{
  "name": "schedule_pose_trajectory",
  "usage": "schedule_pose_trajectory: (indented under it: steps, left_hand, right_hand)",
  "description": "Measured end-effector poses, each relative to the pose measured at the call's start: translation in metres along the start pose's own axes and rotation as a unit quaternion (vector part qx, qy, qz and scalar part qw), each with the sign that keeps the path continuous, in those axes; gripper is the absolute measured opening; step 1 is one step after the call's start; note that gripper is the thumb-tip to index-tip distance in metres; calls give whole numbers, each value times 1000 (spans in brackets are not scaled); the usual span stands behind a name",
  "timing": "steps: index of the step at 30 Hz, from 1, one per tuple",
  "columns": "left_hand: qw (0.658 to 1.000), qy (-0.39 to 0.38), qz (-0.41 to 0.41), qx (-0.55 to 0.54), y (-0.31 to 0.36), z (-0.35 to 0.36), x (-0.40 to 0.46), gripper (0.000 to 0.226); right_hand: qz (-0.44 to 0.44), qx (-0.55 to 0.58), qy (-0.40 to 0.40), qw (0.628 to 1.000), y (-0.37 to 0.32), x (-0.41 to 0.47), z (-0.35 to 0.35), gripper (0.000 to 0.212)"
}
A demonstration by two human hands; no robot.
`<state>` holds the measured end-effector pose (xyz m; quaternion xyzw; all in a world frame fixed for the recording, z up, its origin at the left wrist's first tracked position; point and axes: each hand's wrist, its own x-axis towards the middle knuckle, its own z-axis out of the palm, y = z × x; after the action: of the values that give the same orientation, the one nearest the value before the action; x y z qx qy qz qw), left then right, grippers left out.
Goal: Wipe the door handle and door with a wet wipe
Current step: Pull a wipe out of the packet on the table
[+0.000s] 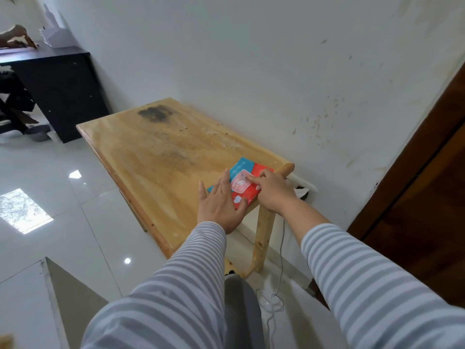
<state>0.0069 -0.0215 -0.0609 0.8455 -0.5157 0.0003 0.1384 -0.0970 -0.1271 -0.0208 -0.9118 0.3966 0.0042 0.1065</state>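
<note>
Stained pale wooden table [156, 157]; glossy plastic wet-wipe pack [241, 183] with clear lid; glossy white floor tiles [50, 243]; dark wooden door [427, 197]

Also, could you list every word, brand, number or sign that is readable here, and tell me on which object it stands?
No text can be read.
Wet wipe pack: small white marks on the red part, too blurred to read.
Clear flap of the pack: only cloud-like pictures, no legible words.
White box on the black desk: no readable print.
</note>
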Motion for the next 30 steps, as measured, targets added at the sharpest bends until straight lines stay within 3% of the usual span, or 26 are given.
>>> schedule_pose_trajectory:
  steps: [7,14,17,19,22,25,30]
  left_hand:
    - [1000,-9,-10,10,2,-3,-2,78]
    - [1000,-5,-13,-18,-2,2,0,77]
    - [999,-7,-8,-32,-2,-2,0,78]
    - [999,2,-8,-48,-2,-5,-1,78]
    - [999,25,7,-45,3,-10,-2,88]
    - [997,46,53,-25,23,-22,-2,95]
    - [980,71,71,-174,82,-52,7,50]
  right_hand:
    - [-41,-162,-14,986,-4,-3,-1,57]
    - [-39,-149,-52,987,-10,-10,-4,54]
    - [-30,-74,-37,996,-10,-13,-12,49]
    - [-11,47,13,999,-4,-19,-19,55]
    - [25,278,88,956,7,-27,-37,58]
    - [66,378,138,913,23,-37,-63,48]
    - [73,496,197,843,45,-61,-106,32]
